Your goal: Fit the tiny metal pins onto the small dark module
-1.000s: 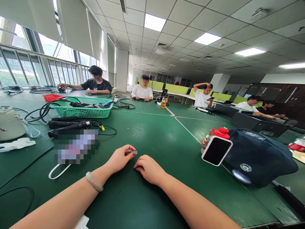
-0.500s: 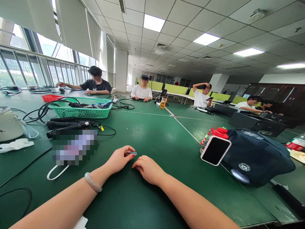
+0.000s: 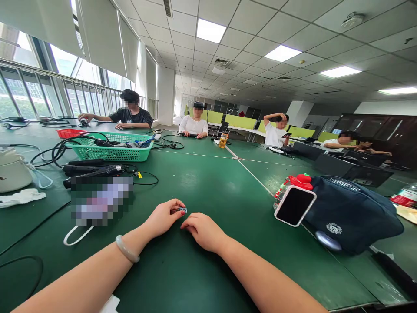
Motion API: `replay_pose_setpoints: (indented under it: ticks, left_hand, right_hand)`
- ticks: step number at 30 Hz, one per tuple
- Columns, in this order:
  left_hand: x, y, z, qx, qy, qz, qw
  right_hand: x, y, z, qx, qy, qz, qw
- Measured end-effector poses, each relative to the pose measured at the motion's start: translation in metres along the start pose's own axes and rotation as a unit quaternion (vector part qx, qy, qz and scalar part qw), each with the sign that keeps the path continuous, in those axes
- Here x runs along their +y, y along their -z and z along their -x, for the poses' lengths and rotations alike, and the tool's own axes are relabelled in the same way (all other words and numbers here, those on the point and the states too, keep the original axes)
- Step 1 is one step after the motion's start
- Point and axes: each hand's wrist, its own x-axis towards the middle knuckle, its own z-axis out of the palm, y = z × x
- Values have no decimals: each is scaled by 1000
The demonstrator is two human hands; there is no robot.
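Note:
My left hand (image 3: 167, 218), with a pale bangle at its wrist, pinches a small clear bluish object (image 3: 182, 210) between thumb and fingertips, just above the green table (image 3: 202, 187). Close to its right, my right hand (image 3: 205, 231) rests with its fingers curled down toward the tabletop. The two hands are slightly apart. Whether anything lies under the right hand's curled fingers is hidden.
A green basket (image 3: 112, 152) with cables stands at the left, behind black devices (image 3: 94, 171) and a blurred pouch with a loop. On the right are a phone (image 3: 295, 206), a red-capped bottle (image 3: 301, 181) and a dark bag (image 3: 352, 213). Several people sit farther back.
Both my hands look unmoved. At the far right, a seated person's arm has moved outward, and at the far left a person's hand has shifted slightly on the table.

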Motion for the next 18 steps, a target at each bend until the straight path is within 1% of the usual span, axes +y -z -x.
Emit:
replay_pose_setpoints:
  ticks: [7, 18]
  left_hand:
    - [1, 0, 0, -1, 3, -6, 1000]
    - [2, 1, 1, -11, 6, -9, 1000]
  right_hand:
    - [0, 3, 1, 7, -5, -9, 1000]
    - [1, 4, 0, 6, -3, 4, 1000]
